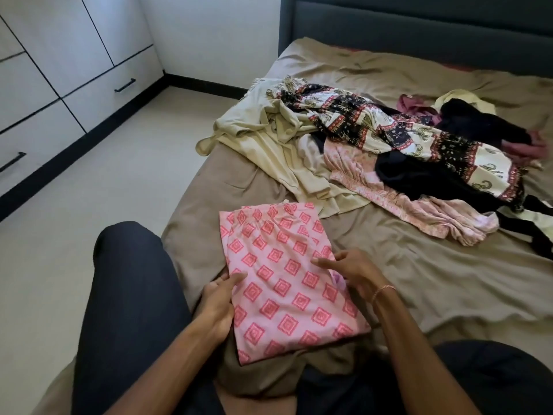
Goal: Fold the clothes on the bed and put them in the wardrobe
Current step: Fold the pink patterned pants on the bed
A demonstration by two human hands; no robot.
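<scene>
Held in the grip of the left hand [220, 304] at 9 o'clock, that of the right hand [351, 272] at 3 o'clock unclear, the folded pink diamond-print garment [284, 283] should be lifted level.

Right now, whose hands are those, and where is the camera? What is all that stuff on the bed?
There is no robot here, only a person. The camera is worn on the person's head and looks down, so you see what they see: their own two arms reaching out from the bottom of the picture.

The left hand grips one edge of a folded pink cloth with red diamonds. The right hand holds the other edge, fingers bent. The cloth lies on the bed, close to the person.

Further back on the bed is a pile of clothes not yet folded: cream, black, pink and patterned ones, all tangled together.

The white doors and drawers on the left are the wardrobe, where the folded clothes should go.
</scene>
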